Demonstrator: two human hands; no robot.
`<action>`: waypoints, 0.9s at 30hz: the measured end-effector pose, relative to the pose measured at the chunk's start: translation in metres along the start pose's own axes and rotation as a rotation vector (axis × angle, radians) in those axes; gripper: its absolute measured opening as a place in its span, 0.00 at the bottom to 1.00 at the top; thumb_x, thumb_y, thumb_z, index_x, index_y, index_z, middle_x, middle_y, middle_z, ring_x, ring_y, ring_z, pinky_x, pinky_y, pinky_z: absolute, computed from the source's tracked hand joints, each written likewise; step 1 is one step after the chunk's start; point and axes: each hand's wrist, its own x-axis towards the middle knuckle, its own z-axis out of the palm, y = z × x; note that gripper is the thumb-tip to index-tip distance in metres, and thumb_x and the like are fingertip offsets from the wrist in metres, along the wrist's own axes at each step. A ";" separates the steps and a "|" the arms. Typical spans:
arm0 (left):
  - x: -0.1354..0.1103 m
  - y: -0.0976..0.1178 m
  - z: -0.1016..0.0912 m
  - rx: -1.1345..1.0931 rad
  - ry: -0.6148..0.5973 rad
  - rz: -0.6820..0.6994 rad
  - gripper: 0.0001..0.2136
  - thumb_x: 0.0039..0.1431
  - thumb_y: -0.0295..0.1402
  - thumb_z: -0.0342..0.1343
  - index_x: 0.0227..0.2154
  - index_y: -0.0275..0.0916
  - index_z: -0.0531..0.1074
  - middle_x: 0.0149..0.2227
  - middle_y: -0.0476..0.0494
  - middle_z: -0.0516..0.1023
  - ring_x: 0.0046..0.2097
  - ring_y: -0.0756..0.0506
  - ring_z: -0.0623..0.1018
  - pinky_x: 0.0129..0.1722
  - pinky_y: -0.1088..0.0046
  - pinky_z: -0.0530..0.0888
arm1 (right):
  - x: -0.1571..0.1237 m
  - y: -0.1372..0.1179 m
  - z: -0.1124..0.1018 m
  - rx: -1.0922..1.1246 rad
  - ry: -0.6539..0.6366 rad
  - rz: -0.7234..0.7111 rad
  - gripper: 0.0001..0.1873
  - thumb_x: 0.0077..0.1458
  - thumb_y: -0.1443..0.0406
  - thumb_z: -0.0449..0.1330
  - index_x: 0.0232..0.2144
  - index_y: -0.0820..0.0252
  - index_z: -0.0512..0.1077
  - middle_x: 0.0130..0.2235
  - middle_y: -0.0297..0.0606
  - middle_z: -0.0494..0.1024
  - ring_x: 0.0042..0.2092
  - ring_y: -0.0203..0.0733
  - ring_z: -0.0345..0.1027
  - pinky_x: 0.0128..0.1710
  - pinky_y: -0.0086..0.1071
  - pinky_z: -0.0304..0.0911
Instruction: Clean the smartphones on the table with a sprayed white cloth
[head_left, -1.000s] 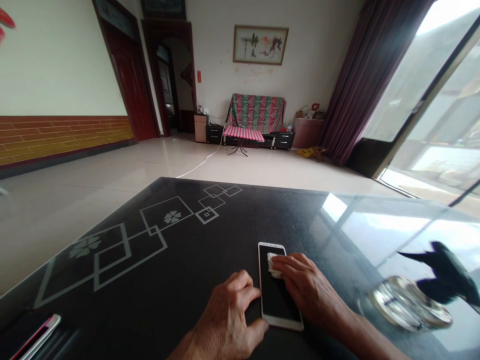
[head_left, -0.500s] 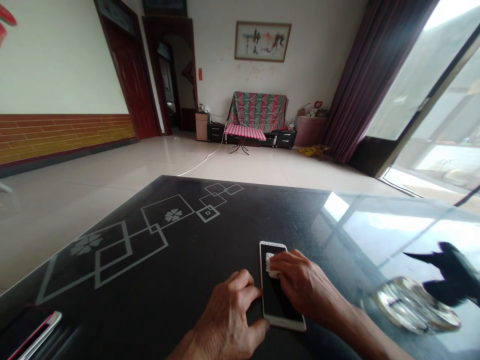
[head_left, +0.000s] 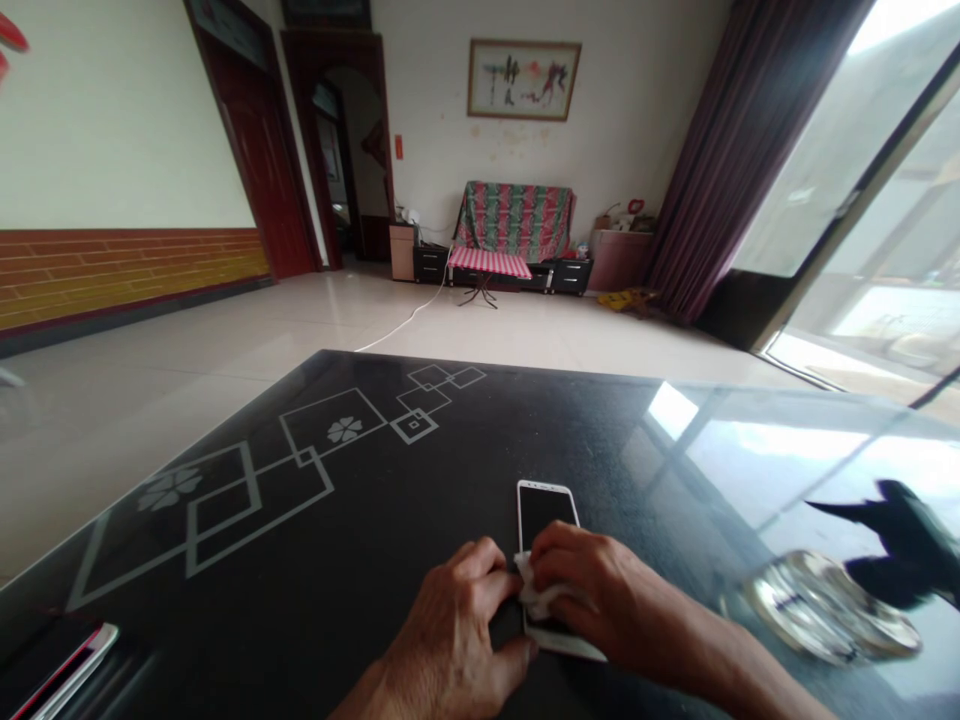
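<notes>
A white-framed smartphone [head_left: 546,512] lies screen up on the black glass table [head_left: 315,520]. My right hand [head_left: 592,590] presses a small white cloth [head_left: 534,596] onto the lower half of the screen, fingers closed over it. My left hand [head_left: 457,630] rests beside the phone's left edge, fingers curled, thumb touching the phone's lower corner and holding it steady. The phone's lower half is hidden under my right hand.
A second phone with a red-edged case [head_left: 60,670] lies at the table's near left corner. A glass ashtray [head_left: 832,605] sits at the right, with a dark leafy object [head_left: 900,545] behind it. Tiled floor and a sofa lie beyond.
My right hand has slid the white cloth from the top of the screen down toward its lower half. The left hand stays at the phone's left edge.
</notes>
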 end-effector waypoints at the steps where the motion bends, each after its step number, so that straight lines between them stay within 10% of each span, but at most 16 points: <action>1: 0.001 0.000 0.000 -0.005 0.002 0.007 0.11 0.44 0.27 0.61 0.34 0.42 0.73 0.37 0.49 0.71 0.39 0.45 0.73 0.39 0.70 0.71 | 0.002 0.006 0.003 0.011 0.041 0.010 0.13 0.51 0.76 0.55 0.36 0.57 0.72 0.41 0.34 0.73 0.39 0.34 0.68 0.42 0.26 0.64; 12: 0.000 0.000 0.003 0.024 0.022 0.016 0.10 0.44 0.28 0.61 0.33 0.40 0.75 0.34 0.47 0.71 0.37 0.45 0.73 0.38 0.69 0.71 | 0.024 0.040 0.022 -0.230 0.335 0.030 0.15 0.59 0.70 0.51 0.45 0.56 0.72 0.48 0.39 0.75 0.49 0.43 0.66 0.51 0.39 0.61; 27: 0.002 0.003 -0.002 -0.002 0.001 -0.001 0.13 0.44 0.27 0.61 0.36 0.43 0.76 0.37 0.48 0.72 0.40 0.44 0.73 0.40 0.69 0.72 | 0.007 0.008 0.009 -0.142 0.086 0.076 0.15 0.56 0.74 0.50 0.37 0.55 0.74 0.40 0.35 0.74 0.42 0.38 0.67 0.43 0.31 0.63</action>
